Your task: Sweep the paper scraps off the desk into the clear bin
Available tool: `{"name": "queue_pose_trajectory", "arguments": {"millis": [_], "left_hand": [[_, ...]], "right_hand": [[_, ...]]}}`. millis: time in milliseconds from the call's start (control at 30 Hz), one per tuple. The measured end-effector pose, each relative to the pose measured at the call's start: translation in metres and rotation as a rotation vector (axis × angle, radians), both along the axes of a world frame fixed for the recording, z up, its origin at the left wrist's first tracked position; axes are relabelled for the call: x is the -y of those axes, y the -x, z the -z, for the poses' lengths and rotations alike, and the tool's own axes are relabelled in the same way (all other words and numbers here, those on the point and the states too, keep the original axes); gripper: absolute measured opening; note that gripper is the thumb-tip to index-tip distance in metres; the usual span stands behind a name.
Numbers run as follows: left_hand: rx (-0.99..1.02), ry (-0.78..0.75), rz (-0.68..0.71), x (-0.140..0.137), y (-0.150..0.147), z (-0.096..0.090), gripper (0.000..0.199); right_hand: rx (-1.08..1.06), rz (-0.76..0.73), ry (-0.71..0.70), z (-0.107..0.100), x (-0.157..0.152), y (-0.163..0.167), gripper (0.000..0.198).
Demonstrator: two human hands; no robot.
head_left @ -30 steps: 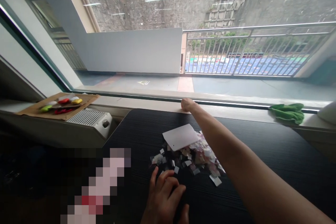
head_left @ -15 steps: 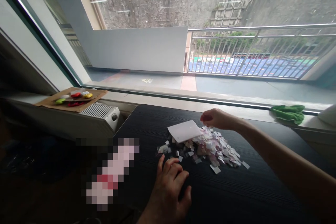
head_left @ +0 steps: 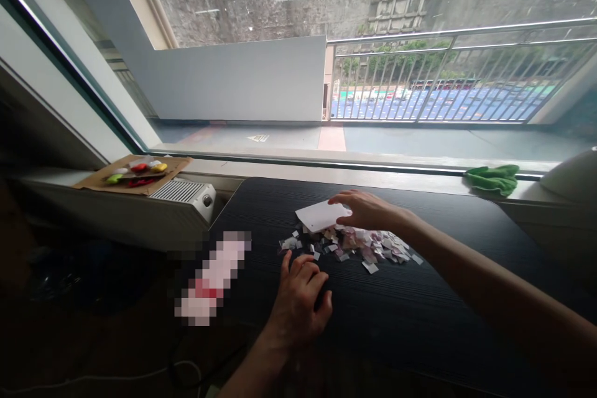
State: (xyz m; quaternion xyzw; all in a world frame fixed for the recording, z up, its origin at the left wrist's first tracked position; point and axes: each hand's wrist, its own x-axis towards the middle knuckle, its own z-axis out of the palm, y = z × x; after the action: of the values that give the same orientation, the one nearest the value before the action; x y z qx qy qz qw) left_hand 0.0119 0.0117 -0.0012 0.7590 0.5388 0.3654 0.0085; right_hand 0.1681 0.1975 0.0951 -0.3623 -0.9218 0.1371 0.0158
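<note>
A flat white card [head_left: 316, 217] lies at the far left side of a heap of small paper-like squares [head_left: 373, 244], overlapping some of them. My right hand [head_left: 361, 209] reaches over the heap to the card's right end, thumb and fingers apart; whether they touch the card is hard to tell. Below the heap's left part is my left hand [head_left: 303, 295], palm down, its fingers loosely bent and spread. A few loose pieces lie just beyond its fingertips, and it holds nothing.
The black table [head_left: 401, 311] stands against a window sill [head_left: 224, 169]. A green cloth [head_left: 492, 180] lies on the sill at right. To the left are a white vented unit [head_left: 184, 193] and cardboard [head_left: 100, 175] with colourful items. A pixelated pink item [head_left: 219, 273] appears at the table's left.
My right hand has moved left from the heap's far edge to over the card, and its fingers have opened. My left hand stays near the heap. The view has shifted slightly.
</note>
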Motion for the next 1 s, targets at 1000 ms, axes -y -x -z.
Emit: {"name": "queue_pose_trajectory", "arguments": {"millis": [1000], "left_hand": [[-0.076, 0.001, 0.012, 0.001, 0.003, -0.003, 0.015]], "right_hand": [[-0.285, 0.274, -0.152, 0.003, 0.121, -0.130, 0.034]]}}
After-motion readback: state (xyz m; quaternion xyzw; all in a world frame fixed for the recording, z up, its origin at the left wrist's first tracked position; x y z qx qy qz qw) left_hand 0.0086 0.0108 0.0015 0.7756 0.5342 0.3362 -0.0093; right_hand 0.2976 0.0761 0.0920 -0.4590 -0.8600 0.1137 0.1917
